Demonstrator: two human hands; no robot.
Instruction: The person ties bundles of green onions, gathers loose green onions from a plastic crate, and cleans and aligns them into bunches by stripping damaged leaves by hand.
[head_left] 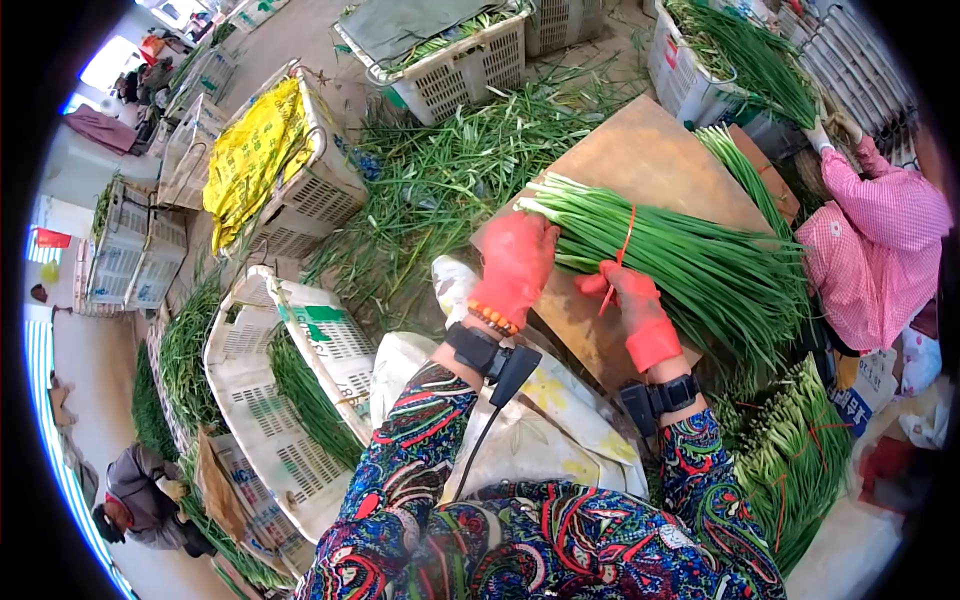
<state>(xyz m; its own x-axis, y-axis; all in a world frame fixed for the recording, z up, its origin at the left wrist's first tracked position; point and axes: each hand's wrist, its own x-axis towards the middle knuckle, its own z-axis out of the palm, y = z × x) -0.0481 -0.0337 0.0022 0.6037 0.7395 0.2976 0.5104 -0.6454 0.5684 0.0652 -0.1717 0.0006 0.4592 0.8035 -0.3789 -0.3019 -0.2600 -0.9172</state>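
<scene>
- At the lower left edge of the frame, a person in grey clothing is bending beside leafy greens.
- At the upper left, a crumpled bright yellow printed sheet is covering the top of a slotted white plastic crate.
- Left of centre, a long open white plastic crate with a green label is holding thin green stalks.
- At the upper centre, a heap of loose green leaves is lying scattered over the floor.
- Near the centre, your red-gloved left hand is resting beside the white ends of a large bunch of long green stalks; its fingers are curling inward, but you cannot tell whether they are gripping any stalks.
- Just right of centre, your red-gloved right hand is pinching a thin red tie between narrowed fingers, and that tie is running across the bunch.
- Right of centre, the bunch is lying on a flat brown board, its green tips pointing to the right.
- At the lower right, more green bunches with red ties are lying piled.
- At the right edge, a person in a pink checked top is reaching toward greens at the upper right.
</scene>
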